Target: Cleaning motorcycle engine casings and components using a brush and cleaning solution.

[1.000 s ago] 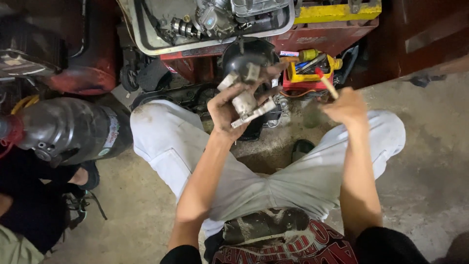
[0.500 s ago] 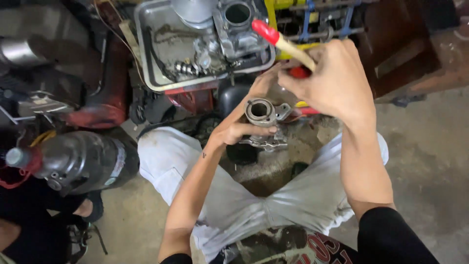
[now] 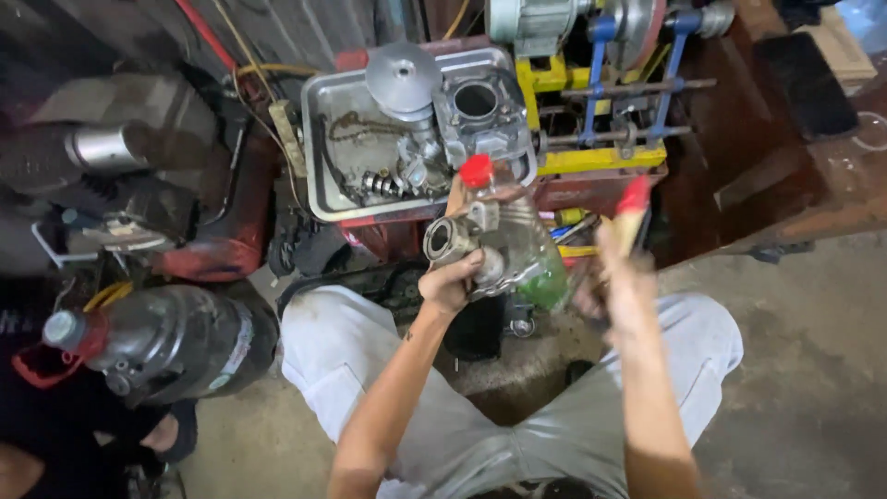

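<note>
Since half a second ago: right hand (image 3: 621, 277) has dropped from 12 to 3 o'clock of the metal part (image 3: 462, 245), now apart from it.

Left hand (image 3: 453, 282) is closed around the part, raised before a clear bottle (image 3: 517, 245) with a red cap. Right hand, blurred, grips a red-tipped brush (image 3: 631, 211). Steel tray (image 3: 319, 148) edge lies at 12 o'clock; open concrete floor (image 3: 795, 370) at 4 o'clock.

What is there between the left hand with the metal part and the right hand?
In the head view, a clear plastic bottle with a red cap stands between the left hand and the blurred right hand.
</note>
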